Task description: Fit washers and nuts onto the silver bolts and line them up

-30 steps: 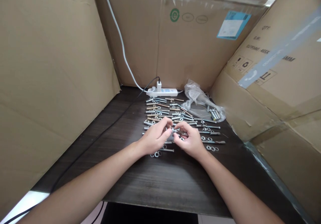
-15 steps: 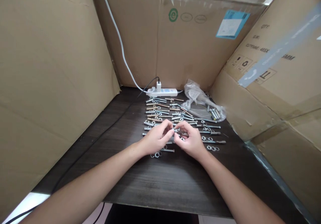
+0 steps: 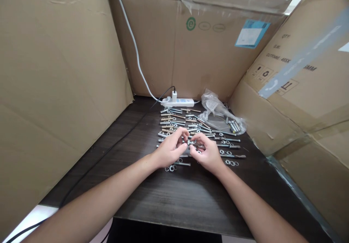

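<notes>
Right hand (image 3: 205, 150) pinches small silver metal fastener (image 3: 190, 142) over rows of silver and brass-coloured bolts (image 3: 208, 135) on dark wood-grain desk (image 3: 174, 195). Left hand (image 3: 171, 149) curls at fastener's 9 o'clock; can't tell if its grip touches it. White plastic power strip (image 3: 183, 103) at 12 o'clock.

A makeshift workshop spot is indicated: a dark table (image 3: 163, 203) is walled on three sides by cardboard (image 3: 62, 72), and bolts (image 3: 183, 164) and nuts (image 3: 227, 162) are laid out in rows before a power strip (image 3: 185, 102).
</notes>
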A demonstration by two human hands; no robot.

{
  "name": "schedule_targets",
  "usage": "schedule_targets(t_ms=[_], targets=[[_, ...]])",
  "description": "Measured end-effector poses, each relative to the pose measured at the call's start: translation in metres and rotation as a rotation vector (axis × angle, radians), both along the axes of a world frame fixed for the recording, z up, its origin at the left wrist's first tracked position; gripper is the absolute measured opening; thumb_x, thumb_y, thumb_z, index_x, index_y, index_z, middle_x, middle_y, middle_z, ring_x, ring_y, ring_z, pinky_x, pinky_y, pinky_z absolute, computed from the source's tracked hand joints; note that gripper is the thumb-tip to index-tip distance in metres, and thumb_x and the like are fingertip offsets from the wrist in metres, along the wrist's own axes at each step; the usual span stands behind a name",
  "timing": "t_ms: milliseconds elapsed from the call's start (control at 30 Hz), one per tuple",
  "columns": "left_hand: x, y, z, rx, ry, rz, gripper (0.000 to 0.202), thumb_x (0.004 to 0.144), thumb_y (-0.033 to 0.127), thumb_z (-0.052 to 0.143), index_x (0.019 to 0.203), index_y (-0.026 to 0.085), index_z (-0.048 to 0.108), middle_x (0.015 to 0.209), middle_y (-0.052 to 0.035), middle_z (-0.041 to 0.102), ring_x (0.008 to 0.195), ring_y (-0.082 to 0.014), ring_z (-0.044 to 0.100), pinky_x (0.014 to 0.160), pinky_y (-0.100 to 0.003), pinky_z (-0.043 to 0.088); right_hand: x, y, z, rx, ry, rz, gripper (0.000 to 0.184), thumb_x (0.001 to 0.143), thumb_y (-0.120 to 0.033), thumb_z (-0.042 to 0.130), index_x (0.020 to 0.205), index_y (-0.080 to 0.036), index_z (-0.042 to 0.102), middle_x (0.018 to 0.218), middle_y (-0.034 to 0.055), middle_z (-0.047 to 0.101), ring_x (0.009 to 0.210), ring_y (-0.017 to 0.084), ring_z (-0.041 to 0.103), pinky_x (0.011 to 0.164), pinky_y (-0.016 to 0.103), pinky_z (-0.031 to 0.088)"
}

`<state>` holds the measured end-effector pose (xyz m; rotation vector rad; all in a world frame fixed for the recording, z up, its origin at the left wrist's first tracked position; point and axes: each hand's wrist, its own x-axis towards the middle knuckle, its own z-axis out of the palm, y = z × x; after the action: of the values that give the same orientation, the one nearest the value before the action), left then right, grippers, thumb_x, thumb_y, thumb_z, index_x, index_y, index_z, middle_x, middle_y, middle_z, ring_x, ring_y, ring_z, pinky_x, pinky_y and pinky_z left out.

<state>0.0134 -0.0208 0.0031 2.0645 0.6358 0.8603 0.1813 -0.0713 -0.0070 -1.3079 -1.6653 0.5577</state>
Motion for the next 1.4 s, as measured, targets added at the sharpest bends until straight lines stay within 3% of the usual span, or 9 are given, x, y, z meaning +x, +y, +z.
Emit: schedule_targets(t_ms=[133, 367, 633, 767, 1167, 1400], targets=[[0.001, -0.001, -0.001, -0.002, 0.047, -0.022, 0.014, 0.084, 0.017, 0.046, 0.097, 0.019, 0.045, 0.082, 0.0021, 0.047, 0.067, -0.0101, 0.043, 0.063, -0.023, 0.038, 0.001, 0.001, -0.001, -0.019, 0.029, 0.000, 0.016, 0.072, -0.020, 0.058, 0.087, -0.019, 0.052, 0.062, -0.0051, 0.048, 0.051, 0.008, 0.043, 0.047, 0.017, 0.039], [0.004, 0.000, -0.002, 0.003, 0.116, 0.008, 0.011, 0.091, 0.027, 0.041, 0.097, 0.019, 0.045, 0.083, 0.0015, 0.049, 0.070, -0.0116, 0.046, 0.065, -0.025, 0.038, 0.001, 0.001, 0.001, 0.001, 0.022, -0.010, 0.015, 0.072, -0.019, 0.058, 0.085, -0.018, 0.053, 0.062, -0.0048, 0.049, 0.051, 0.007, 0.045, 0.047, 0.016, 0.039], [0.004, 0.003, -0.004, -0.004, 0.163, -0.029, 0.035, 0.096, 0.038, 0.027, 0.070, 0.018, 0.039, 0.068, 0.0024, 0.043, 0.063, -0.0116, 0.041, 0.061, -0.025, 0.033, 0.001, 0.000, 0.000, 0.013, -0.009, 0.023, 0.014, 0.072, -0.019, 0.057, 0.085, -0.019, 0.053, 0.058, -0.0064, 0.045, 0.048, 0.007, 0.042, 0.045, 0.017, 0.038], [0.003, 0.004, -0.002, -0.057, 0.132, -0.078, 0.036, 0.096, 0.035, 0.024, 0.067, 0.017, 0.038, 0.066, 0.0019, 0.043, 0.063, -0.0117, 0.039, 0.062, -0.025, 0.033, 0.001, 0.000, 0.000, -0.012, 0.015, 0.029, 0.014, 0.073, -0.021, 0.057, 0.085, -0.020, 0.053, 0.061, -0.0051, 0.050, 0.049, 0.008, 0.044, 0.046, 0.018, 0.039], [-0.001, 0.007, 0.007, -0.302, 0.013, -0.269, 0.031, 0.088, 0.037, 0.040, 0.068, 0.015, 0.048, 0.062, 0.0015, 0.042, 0.060, -0.0111, 0.037, 0.056, -0.023, 0.032, 0.001, -0.003, 0.003, -0.109, 0.142, 0.097, 0.014, 0.072, -0.021, 0.058, 0.084, -0.021, 0.051, 0.063, -0.0021, 0.057, 0.053, 0.011, 0.054, 0.048, 0.021, 0.043], [-0.001, 0.004, 0.007, -0.473, 0.113, -0.261, 0.045, 0.091, 0.043, 0.031, 0.059, 0.015, 0.044, 0.052, 0.0031, 0.038, 0.048, -0.0085, 0.030, 0.049, -0.023, 0.026, 0.003, -0.003, 0.003, -0.057, 0.137, 0.077, 0.011, 0.071, -0.020, 0.057, 0.081, -0.020, 0.051, 0.056, -0.0070, 0.042, 0.044, 0.006, 0.035, 0.041, 0.017, 0.030]])
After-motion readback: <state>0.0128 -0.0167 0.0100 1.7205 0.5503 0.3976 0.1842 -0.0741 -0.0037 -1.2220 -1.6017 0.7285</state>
